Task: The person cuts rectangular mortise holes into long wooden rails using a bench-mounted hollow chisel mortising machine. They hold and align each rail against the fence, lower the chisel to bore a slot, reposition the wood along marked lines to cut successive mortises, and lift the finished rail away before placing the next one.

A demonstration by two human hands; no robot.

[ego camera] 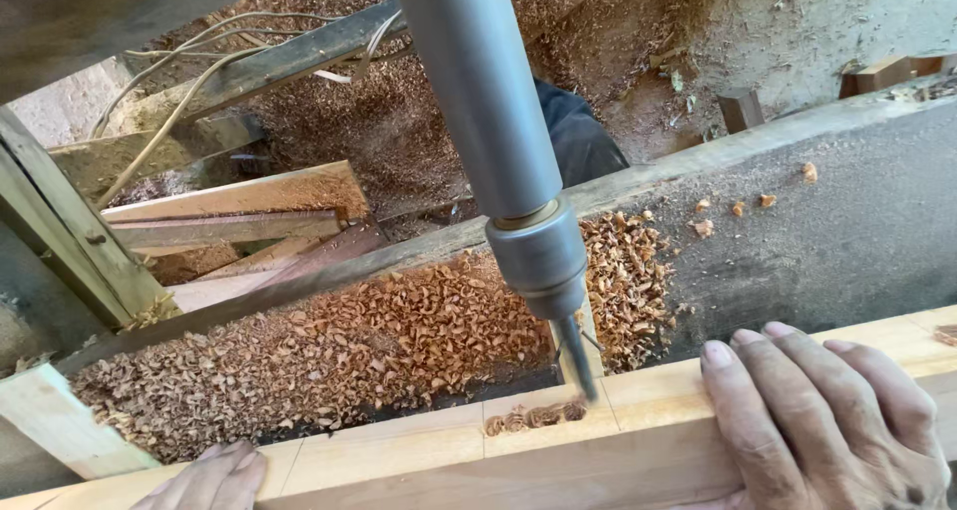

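A pale wooden beam (439,440) is seen lying across the bottom of the view on a grey machine bed (847,231), with pencil lines drawn across its top face. The right hand (827,420) is laid flat on the beam, fingers spread slightly and pressed over its upper face and near edge; nothing is clasped in it. Only the fingertips of the left hand (214,475) are shown at the lower edge, resting open on the beam's near side, well apart from the right hand. Between the two hands a grey steel spindle (488,111) is angled down from the top of the view, ended by a chuck (538,256) and a narrow bit (576,360), whose tip is met by the beam's top face, where a small row of curled shavings (533,417) is gathered in a shallow cut. The bit is kept just beside the right hand's index finger, with little room left there, while more open beam is left towards the left hand. Behind the beam a trough-like recess of the bed is filled with a heap of reddish wood chips (349,350), bounded at the back by a rough timber rail (678,176). Beyond the rail, planks (239,206) and sawdust (399,121) are seen lower down, and loose cables (169,101) are draped over a beam at upper left.
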